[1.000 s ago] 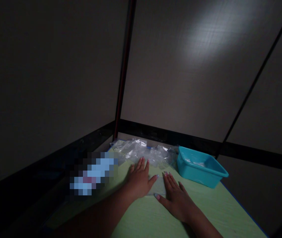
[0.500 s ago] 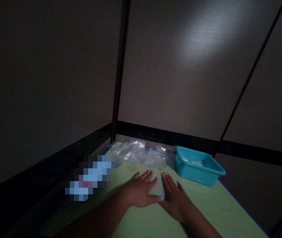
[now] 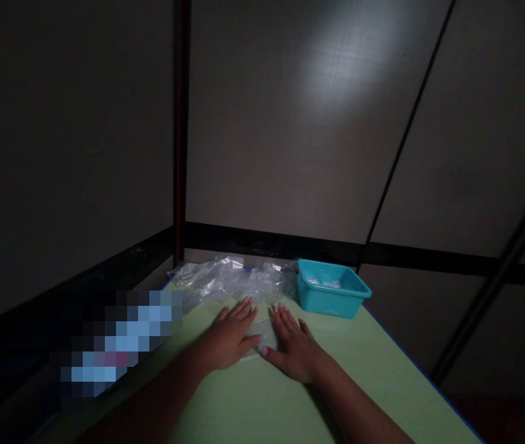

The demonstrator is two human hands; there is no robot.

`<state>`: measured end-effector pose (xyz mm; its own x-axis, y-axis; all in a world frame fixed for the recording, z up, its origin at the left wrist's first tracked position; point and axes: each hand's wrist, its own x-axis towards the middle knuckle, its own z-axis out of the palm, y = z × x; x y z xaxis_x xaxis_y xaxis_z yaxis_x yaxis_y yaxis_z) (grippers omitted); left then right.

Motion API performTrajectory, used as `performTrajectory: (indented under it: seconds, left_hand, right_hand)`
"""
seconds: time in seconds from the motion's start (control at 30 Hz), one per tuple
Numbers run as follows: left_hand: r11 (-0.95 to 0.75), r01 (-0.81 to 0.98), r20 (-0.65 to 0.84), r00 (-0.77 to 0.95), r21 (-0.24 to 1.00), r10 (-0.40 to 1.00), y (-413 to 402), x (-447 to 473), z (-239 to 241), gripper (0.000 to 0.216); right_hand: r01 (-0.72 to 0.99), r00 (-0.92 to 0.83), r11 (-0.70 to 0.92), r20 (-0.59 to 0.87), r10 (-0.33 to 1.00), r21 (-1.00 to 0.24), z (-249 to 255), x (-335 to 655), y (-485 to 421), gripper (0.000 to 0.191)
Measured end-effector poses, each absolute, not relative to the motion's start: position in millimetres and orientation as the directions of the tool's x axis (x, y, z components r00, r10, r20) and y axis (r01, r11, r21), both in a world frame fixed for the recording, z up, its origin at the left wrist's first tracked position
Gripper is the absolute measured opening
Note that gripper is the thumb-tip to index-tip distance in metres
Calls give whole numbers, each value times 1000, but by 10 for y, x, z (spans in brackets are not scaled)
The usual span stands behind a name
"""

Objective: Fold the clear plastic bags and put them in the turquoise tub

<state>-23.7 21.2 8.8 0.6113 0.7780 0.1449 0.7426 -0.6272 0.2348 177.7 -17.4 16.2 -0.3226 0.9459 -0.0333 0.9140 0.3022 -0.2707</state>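
Both hands lie palm down on a small translucent plastic sheet or bag [image 3: 262, 333] on the pale green tabletop. My left hand [image 3: 232, 336] covers its left side with the fingers stretched out and the thumb pointing right. On its right side rests my right hand [image 3: 294, 345], flat, with fingers pointing away from me. The thumbs come close together over the near part of the plastic. Much of the piece is hidden under the hands, so its exact kind cannot be made out.
Crumpled clear plastic bags [image 3: 232, 280] lie along the table's back edge. A turquoise basin [image 3: 329, 302] with clear or whitish pieces inside stands at the back right. The green table [image 3: 239, 407] meets dark-trimmed walls behind. A pixelated pale blue area [image 3: 124, 339] is at the left.
The hands have moved apart, uncovering more of the plastic between them; the left fingers lie straighter. The camera view has turned, so the basin and bags appear farther left.
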Motion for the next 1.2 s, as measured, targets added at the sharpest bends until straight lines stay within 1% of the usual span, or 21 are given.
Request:
performTrajectory:
  seconds: [0.07, 0.13, 0.2, 0.23, 0.27, 0.33, 0.4, 0.47, 0.6, 0.67, 0.73, 0.83, 0.97, 1.1, 1.2]
  left_hand:
    - [-662, 710, 154, 645, 240, 748, 232, -246, 79, 57]
    - [-663, 708, 151, 647, 243, 747, 244, -257, 70, 53]
    - [-656, 713, 140, 644, 248, 752, 242, -262, 72, 52]
    - [-653, 713, 131, 644, 253, 754, 234, -261, 79, 53]
    - [-652, 712, 121, 646, 261, 754, 223, -257, 90, 54]
    - [-660, 695, 103, 662, 285, 742, 190, -245, 121, 58]
    - [-676, 668, 88, 688, 312, 720, 151, -230, 155, 58]
    - [-699, 632, 67, 724, 336, 687, 115, -217, 183, 55]
    - [-749, 572, 20, 790, 334, 612, 72, -197, 206, 44]
    - [-771, 559, 20, 806, 306, 592, 65, -187, 203, 41]
    - [-786, 550, 21, 816, 281, 578, 60, -176, 196, 40]
    - [-797, 540, 19, 825, 271, 565, 51, -167, 190, 38]
    - [-789, 541, 14, 822, 292, 569, 51, -168, 192, 38]
    - [-785, 528, 26, 825, 323, 565, 91, -176, 170, 42]
    - [-788, 517, 30, 830, 335, 557, 132, -185, 129, 46]
  right_hand:
    - [877, -343, 334, 38, 938, -346, 172, 1831, -157, 81]
    - [817, -319, 364, 175, 932, -448, 172, 1883, -121, 73]
    - [710, -214, 381, 335, 918, -592, 173, 1917, -77, 61]
    - [625, -142, 384, 385, 912, -679, 179, 1927, -56, 56]
    - [519, -70, 375, 399, 914, -768, 190, 1934, -39, 50]
    - [265, 24, 312, 330, 944, -912, 227, 1950, -19, 42]
    - [47, 42, 214, 216, 976, -976, 275, 1982, -13, 38]
    - [-77, 63, 119, 114, 992, -990, 318, 2033, -7, 36]
    - [-187, 127, -109, -134, 983, -976, 365, 2142, 18, 35]
    - [-232, 95, -200, -227, 969, -952, 375, 2183, 27, 35]
    - [-270, 31, -253, -271, 962, -929, 381, 2220, 32, 35]
    - [-321, -69, -305, -300, 952, -897, 380, 2271, 35, 37]
    - [-351, -154, -340, -305, 940, -872, 377, 2309, 36, 37]
    - [-334, -187, -312, -261, 947, -890, 381, 2283, 35, 36]
    - [-279, -187, -264, -217, 958, -923, 346, 2224, 46, 36]
